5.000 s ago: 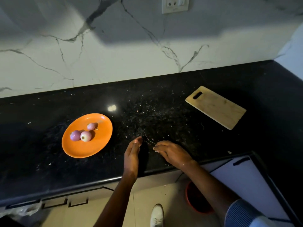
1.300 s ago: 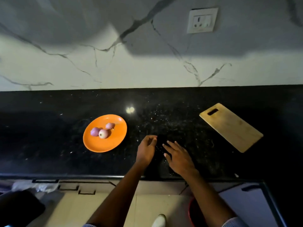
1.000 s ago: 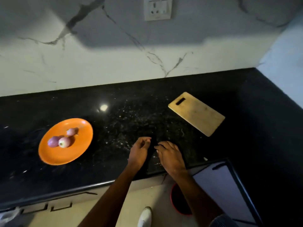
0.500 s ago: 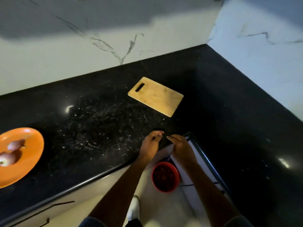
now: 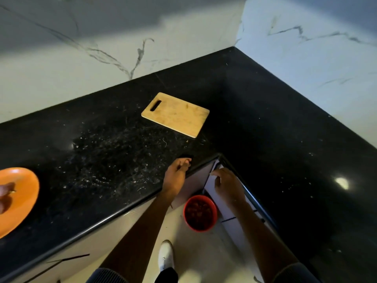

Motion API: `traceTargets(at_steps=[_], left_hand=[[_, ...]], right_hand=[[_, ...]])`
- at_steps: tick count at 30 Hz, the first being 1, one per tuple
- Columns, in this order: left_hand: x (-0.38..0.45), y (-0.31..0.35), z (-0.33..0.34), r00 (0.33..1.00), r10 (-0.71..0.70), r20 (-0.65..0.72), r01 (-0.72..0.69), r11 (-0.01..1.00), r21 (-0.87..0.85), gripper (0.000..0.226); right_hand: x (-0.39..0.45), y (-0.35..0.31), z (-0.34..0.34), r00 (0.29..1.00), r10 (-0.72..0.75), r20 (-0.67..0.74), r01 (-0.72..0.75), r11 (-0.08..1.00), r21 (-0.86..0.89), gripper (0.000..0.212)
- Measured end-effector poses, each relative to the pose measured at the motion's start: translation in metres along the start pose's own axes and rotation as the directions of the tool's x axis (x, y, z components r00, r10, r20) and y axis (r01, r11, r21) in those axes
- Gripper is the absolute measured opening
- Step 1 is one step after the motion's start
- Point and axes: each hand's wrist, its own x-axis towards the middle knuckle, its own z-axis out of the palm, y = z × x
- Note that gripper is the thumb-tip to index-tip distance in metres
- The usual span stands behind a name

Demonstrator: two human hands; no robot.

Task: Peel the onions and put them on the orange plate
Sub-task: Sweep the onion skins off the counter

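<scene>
The orange plate point(image 5: 26, 193) is cut off by the left edge of the view. Two peeled purplish onions point(image 5: 7, 188) lie on the part that shows. My left hand point(image 5: 176, 175) rests on its side at the front edge of the black counter point(image 5: 114, 160), near the inner corner. Its fingers are loosely bent and nothing shows in them. My right hand point(image 5: 227, 183) hovers just off the counter edge, palm down and fingers relaxed, above the red bin point(image 5: 201, 213) on the floor.
A wooden cutting board point(image 5: 176, 114) lies behind my hands near the counter corner. Fine peel specks are scattered over the counter between the plate and the board. White cabinet fronts point(image 5: 224, 201) stand below the edge, and my white shoe point(image 5: 166, 254) is on the floor.
The view swung right, pushing the plate to the left edge. Both hands slid right along the counter to the corner, and my right hand went off the edge over the red bin.
</scene>
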Motion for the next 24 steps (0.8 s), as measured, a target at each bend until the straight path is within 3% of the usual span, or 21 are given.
traceTargets(at_steps=[9,18,24], left_hand=[[-0.019,0.02,-0.019,0.997,0.06,-0.054,-0.058,0.998,0.033,0.02],[-0.039,0.052,-0.094,0.958,0.158,-0.239,-0.134,0.984,0.117,0.024],[-0.041,0.065,-0.174,0.901,0.13,-0.414,-0.132,0.991,0.024,0.018]], right_hand=[[0.018,-0.025,-0.009,0.997,-0.036,-0.067,0.043,0.994,0.105,0.028],[0.045,-0.137,-0.001,0.954,-0.286,-0.093,0.298,0.939,0.171,0.023],[0.067,-0.218,0.019,0.913,-0.404,-0.057,0.407,0.892,0.195,0.021]])
